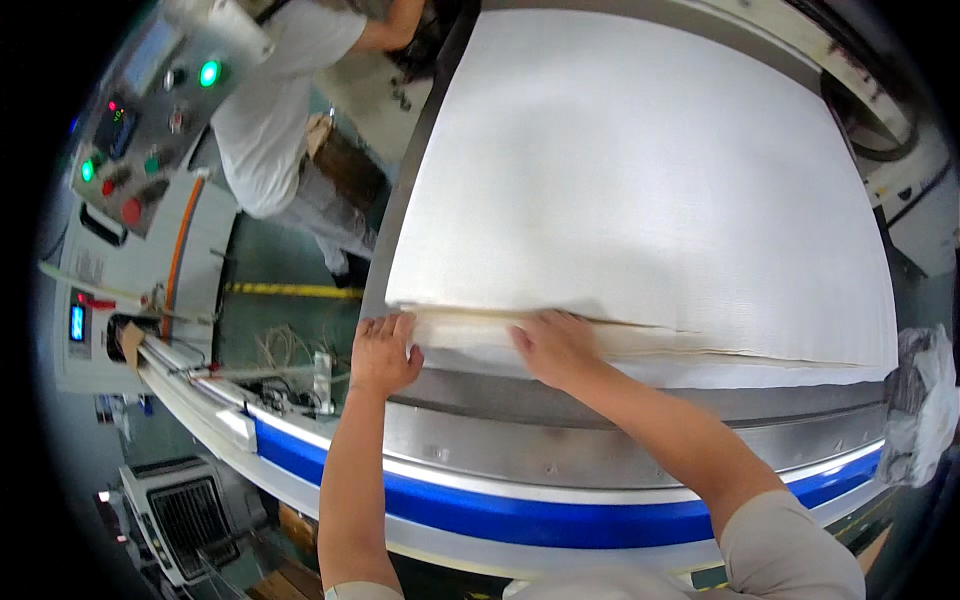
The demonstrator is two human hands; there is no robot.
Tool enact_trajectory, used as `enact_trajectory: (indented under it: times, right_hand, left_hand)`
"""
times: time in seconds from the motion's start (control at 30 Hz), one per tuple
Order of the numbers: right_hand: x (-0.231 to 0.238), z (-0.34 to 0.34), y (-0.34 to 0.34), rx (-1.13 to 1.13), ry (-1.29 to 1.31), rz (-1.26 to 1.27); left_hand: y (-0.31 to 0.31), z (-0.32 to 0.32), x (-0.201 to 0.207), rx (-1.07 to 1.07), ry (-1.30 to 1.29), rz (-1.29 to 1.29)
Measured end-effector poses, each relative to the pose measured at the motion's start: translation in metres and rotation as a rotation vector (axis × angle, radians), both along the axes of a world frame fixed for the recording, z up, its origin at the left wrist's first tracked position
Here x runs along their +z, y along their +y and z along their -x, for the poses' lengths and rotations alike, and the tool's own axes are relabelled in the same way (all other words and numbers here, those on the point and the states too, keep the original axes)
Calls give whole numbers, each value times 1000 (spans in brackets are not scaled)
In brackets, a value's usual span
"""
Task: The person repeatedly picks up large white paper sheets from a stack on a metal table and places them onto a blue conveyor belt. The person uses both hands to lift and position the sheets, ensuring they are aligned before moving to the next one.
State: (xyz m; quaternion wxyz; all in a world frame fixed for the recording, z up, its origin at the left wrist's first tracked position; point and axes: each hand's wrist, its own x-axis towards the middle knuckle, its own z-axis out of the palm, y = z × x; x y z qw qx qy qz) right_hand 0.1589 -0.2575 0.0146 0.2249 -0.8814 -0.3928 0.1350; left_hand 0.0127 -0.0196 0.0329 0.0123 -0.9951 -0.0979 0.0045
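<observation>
— Along the near side of the bench, what's under those hands?

— A broad white sheet of flat, fabric-like material (640,170), spread over most of the bench top, with a layered cream-white strip (460,330) along its near edge, parted from it by a narrow gap.

— And the hands?

— The left hand (382,355) is at the strip's left end, fingers curled, thumb held apart; I can't tell whether it pinches the layers. The right hand (560,350) lies on the strip further along, blurred, its fingertips bent down; again, I can't tell if it grasps or only presses.

— How would it handle?

— Light per layer, I'd judge, soft and floppy, easily creased, perhaps slipping layer over layer. I'd hold it at the left corner and midway along the edge, fingers flat.

— Further out?

— Nearer the body, a grey brushed-metal ledge (480,430) and a bright blue band (520,520). A crumpled clear plastic bag (925,390) is at the right end; beyond the left side, a co-worker in a white top (258,155) near a grey control panel with lit green buttons (150,130).
</observation>
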Motion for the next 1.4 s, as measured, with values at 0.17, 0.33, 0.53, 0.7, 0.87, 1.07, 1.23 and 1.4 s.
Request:
enact_trajectory:
  times: [0.17,0.33,0.53,0.7,0.87,1.07,1.23,1.4]
  right_hand:
    - [6,-48,-170,-236,-178,195]
    - [3,-116,-373,-476,-456,462]
    - [-7,-182,-560,-564,-432,443]
    - [-3,-226,-634,-557,-353,796]
    - [24,-260,-702,-647,-106,953]
    - [20,-280,-781,-541,-46,1162]
    - [-12,-287,-817,-543,-213,1251]
    - [25,-264,-818,-755,-232,1036]
  left_hand:
    - [-13,-35,18,132,475,-141]
    - [-41,-82,9,147,790,-351]
    - [24,-51,-42,81,500,-501]
    - [25,-60,-53,235,519,-312]
    - [132,-12,-90,16,531,-651]
    - [123,-16,-101,152,366,-137]
    - [115,2,-76,387,121,26]
    - [1,-65,-17,238,514,-379]
